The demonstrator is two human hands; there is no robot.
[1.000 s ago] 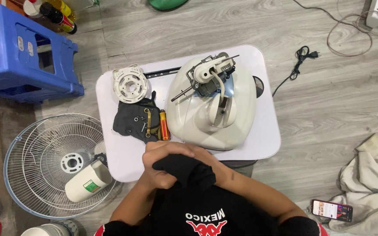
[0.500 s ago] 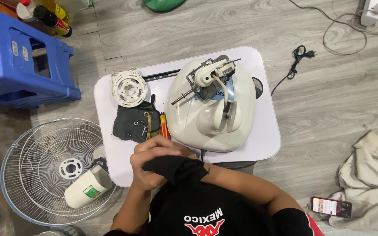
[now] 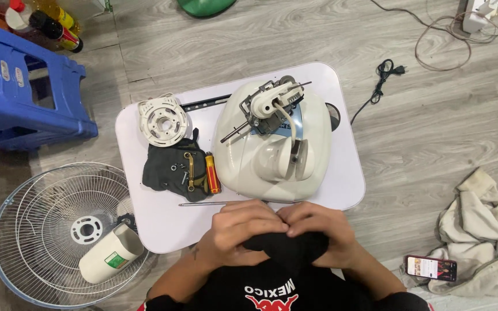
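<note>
My left hand and my right hand are both closed on a bunched piece of black cloth at the near edge of the small white table. Just beyond them stands a cream fan base with its bare motor and shaft on top. Left of the base lie a red and yellow screwdriver, a wrench and small screws on a dark rag. A white round fan part rests behind the rag. A thin metal rod lies in front of it.
A wire fan guard lies on the floor at left with a white motor cover on it. A blue plastic stool and bottles stand at far left. A phone and crumpled cloth are at right. A power plug lies beyond the table.
Both hands have risen with the black cloth and come closer together near the table's front edge. The camera view shifted slightly; the things on the table have not moved.
</note>
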